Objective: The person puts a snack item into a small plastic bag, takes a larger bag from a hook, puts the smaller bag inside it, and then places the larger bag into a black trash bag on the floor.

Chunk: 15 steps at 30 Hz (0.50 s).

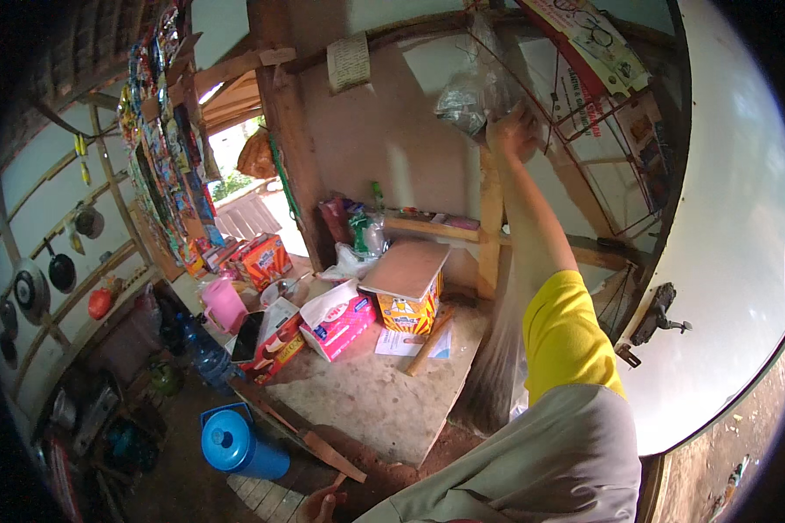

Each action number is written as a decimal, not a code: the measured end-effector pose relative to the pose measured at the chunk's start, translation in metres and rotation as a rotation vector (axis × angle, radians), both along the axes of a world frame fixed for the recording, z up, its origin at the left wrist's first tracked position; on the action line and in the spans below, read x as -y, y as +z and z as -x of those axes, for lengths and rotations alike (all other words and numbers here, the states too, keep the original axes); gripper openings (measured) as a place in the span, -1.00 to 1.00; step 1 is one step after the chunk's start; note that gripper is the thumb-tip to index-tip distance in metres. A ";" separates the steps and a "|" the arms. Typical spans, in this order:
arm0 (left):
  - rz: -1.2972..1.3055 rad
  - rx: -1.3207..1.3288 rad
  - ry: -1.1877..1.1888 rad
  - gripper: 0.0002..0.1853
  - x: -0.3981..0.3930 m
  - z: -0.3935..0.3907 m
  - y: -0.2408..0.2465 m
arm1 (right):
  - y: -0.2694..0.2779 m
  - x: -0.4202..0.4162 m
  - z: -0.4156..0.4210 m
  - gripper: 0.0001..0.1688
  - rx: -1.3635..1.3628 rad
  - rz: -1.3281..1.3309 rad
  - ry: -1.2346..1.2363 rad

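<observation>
My right hand (513, 131) is raised at the wall, its fingers curled at a hanging clear plastic bag (463, 108) and somewhat blurred. A wire rack (572, 134) with printed packaging is close beside it. My left hand (320, 506) shows only in part at the bottom edge, near a wooden strip (330, 454); whether it holds anything is unclear. Before me, a table (360, 405) bears a yellow snack box (409, 312) with a notebook (407, 267) on top, a pink tissue pack (343, 323), a red box (281, 353), a dark phone (248, 337) and a wooden stick (430, 341).
A blue lidded jug (245, 444) stands below the table's left end, near a large plastic water bottle (203, 353). A pink pitcher (224, 304) stands at the table's left side. Hanging packets (163, 144) flank the opening. A white door (726, 261) is at the right.
</observation>
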<state>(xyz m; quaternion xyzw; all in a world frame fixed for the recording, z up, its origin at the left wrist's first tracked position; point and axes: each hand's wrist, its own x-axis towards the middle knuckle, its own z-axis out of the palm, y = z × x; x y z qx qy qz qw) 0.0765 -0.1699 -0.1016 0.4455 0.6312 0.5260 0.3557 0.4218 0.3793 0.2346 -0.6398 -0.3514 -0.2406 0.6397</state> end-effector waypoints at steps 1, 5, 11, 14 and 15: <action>0.016 -0.018 0.005 -0.55 0.000 0.001 -0.001 | 0.001 -0.001 0.000 -0.22 0.035 -0.002 -0.021; 0.102 -0.053 0.013 -0.55 0.000 0.010 -0.011 | 0.010 -0.005 -0.004 -0.51 0.124 0.101 0.122; 0.087 -0.073 -0.011 -0.53 -0.007 0.007 -0.007 | 0.025 -0.017 0.014 -0.68 0.092 -0.149 0.316; 0.068 -0.085 -0.013 -0.53 -0.006 0.007 -0.006 | 0.037 -0.010 0.029 -0.71 0.022 -0.199 0.454; 0.062 -0.085 -0.014 -0.53 -0.006 0.005 -0.005 | 0.038 -0.008 0.031 -0.72 0.062 -0.197 0.464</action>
